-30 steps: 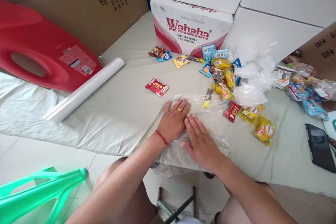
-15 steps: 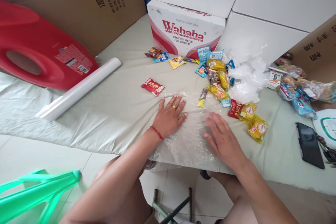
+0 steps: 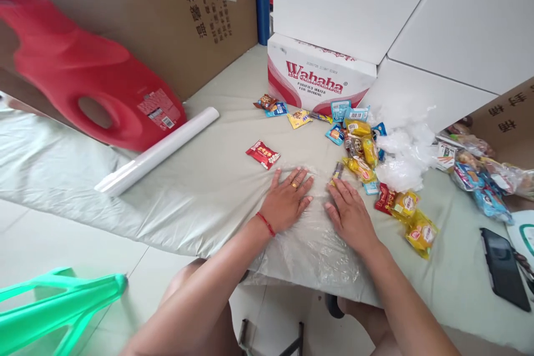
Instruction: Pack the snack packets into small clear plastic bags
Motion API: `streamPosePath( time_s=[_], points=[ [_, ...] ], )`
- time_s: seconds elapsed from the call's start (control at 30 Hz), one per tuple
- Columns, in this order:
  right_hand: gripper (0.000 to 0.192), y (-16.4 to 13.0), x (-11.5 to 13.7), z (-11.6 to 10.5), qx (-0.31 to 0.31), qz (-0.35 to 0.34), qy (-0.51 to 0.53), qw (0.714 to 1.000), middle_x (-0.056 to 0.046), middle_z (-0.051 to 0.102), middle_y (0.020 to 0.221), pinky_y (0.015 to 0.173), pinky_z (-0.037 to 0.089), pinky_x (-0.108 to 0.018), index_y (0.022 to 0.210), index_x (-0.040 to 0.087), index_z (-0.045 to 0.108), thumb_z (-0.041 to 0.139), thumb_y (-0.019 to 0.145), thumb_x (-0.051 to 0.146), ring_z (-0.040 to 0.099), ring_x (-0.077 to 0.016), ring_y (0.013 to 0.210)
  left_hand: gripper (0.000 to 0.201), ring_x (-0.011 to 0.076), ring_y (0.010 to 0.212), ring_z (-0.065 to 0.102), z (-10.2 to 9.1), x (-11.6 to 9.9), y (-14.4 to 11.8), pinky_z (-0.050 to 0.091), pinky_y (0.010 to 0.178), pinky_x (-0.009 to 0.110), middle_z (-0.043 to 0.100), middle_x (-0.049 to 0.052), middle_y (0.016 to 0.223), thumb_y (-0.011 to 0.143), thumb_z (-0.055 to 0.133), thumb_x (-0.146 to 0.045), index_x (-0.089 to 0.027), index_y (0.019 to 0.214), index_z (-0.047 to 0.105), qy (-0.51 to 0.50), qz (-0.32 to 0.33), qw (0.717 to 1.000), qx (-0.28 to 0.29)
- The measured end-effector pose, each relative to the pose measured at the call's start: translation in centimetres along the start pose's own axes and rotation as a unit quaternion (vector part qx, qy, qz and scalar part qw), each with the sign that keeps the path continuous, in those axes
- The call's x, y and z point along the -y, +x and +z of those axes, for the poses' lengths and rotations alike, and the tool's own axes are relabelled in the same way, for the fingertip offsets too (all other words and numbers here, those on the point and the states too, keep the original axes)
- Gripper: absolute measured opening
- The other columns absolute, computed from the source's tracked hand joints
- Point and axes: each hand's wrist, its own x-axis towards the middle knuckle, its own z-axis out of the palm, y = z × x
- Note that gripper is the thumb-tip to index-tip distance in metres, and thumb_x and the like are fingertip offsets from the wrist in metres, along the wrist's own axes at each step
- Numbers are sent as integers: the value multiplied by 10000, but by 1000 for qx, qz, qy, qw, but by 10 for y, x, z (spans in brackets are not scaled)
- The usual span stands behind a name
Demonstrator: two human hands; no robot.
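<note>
A clear plastic bag (image 3: 308, 247) lies flattened at the table's front edge. My left hand (image 3: 287, 200), with a ring and a red string bracelet, rests flat on it, fingers spread. Palm down, my right hand (image 3: 349, 212) lies at the bag's right side with its fingers stretched out. A small yellow-and-purple snack packet (image 3: 337, 171) sits just beyond the right fingertips, partly covered by them. Past my left fingers is a red snack packet (image 3: 263, 154). Yellow-wrapped snacks (image 3: 421, 233) lie to the right of my right hand.
A white plastic roll (image 3: 158, 151) lies beside a red jug (image 3: 104, 80) on the left. Behind stands a Wahaha carton (image 3: 319, 78), with several snack packets before it. Crumpled clear bags (image 3: 406, 150) and a phone (image 3: 504, 270) are on the right; a green stool (image 3: 62, 306) stands below left.
The view has shifted, so the table things appear lower and farther right. My right hand has moved forward over the bag, its fingertips reaching the yellow-and-purple packet. My left hand stays flat.
</note>
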Motion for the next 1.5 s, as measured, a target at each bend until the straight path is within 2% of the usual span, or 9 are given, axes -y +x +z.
streamPosePath(
  time_s=[0.17, 0.3, 0.5, 0.63, 0.73, 0.9, 1.07, 1.27, 1.5],
  points=[
    [535, -4, -16, 17, 30, 40, -28, 998, -115, 360, 1652, 1214, 325, -590, 1555, 184, 437, 401, 1059, 380, 327, -299, 1529, 513, 253, 1500, 400, -7, 12, -7, 249, 1260, 532, 487, 122, 1582, 1074, 287, -351, -150, 1492, 507, 0, -44, 999, -13],
    [485, 6, -6, -9, 40, 52, 24, 998, -140, 496, 1561, 1156, 433, -548, 1415, 167, 603, 449, 1034, 424, 482, -313, 1428, 520, 275, 1509, 390, -3, 17, -11, 256, 1250, 556, 438, 109, 1613, 1064, 317, -366, -186, 1525, 476, 1, -74, 997, -11],
    [399, 117, -24, -70, -72, 132, -6, 989, -110, 756, 1050, 900, 532, -423, 1099, 182, 741, 410, 1032, 397, 691, -278, 995, 555, 276, 1546, 319, 1, 13, -10, 162, 1268, 612, 361, 103, 1652, 1068, 285, -412, -200, 1564, 415, 13, -85, 996, -10],
    [362, 200, -47, -46, 103, 139, -128, 977, -165, 734, 1135, 954, 466, -399, 1134, 123, 715, 428, 994, 292, 627, -306, 1143, 562, 274, 1549, 312, 1, 13, -9, 171, 1263, 619, 360, 105, 1652, 1070, 272, -416, -187, 1563, 415, 9, -82, 997, -4],
    [495, 225, -49, -4, 124, 160, -155, 967, -261, 601, 1386, 1077, 387, -469, 1324, 17, 605, 438, 999, 352, 441, -382, 1386, 558, 280, 1544, 322, 1, 13, -10, 174, 1263, 617, 380, 110, 1643, 1066, 287, -410, -192, 1563, 418, 6, -81, 997, -8],
    [673, 200, -42, 36, 106, 153, -137, 973, -309, 305, 1617, 1210, 227, -523, 1482, -64, 405, 344, 1033, 433, 250, -390, 1523, 550, 281, 1537, 335, -1, 14, -11, 153, 1272, 605, 390, 106, 1640, 1058, 323, -409, -219, 1564, 422, 0, -76, 997, -10],
    [536, 157, -51, 23, 96, 7, 4, 995, -174, 428, 1586, 1216, 286, -411, 1428, 106, 534, 496, 969, 380, 387, -267, 1462, 546, 273, 1542, 327, -4, 14, -13, 184, 1266, 612, 381, 96, 1646, 1060, 309, -407, -211, 1553, 434, -7, -73, 997, 7],
    [723, 156, -44, 13, 47, 157, -60, 985, -211, 555, 1397, 1133, 362, -458, 1401, 99, 549, 684, 843, 539, 485, -355, 1316, 552, 273, 1547, 314, -2, 13, -15, 182, 1263, 629, 368, 98, 1651, 1064, 291, -404, -185, 1551, 431, -4, -74, 997, 14],
    [299, 170, -22, 5, 124, 162, -157, 966, -291, 702, 1091, 983, 454, -379, 1114, -20, 671, 619, 890, 172, 688, -316, 1075, 551, 284, 1539, 328, -3, 13, -14, 195, 1254, 643, 391, 111, 1638, 1060, 309, -396, -174, 1548, 433, -5, -72, 997, 11]
  ],
)
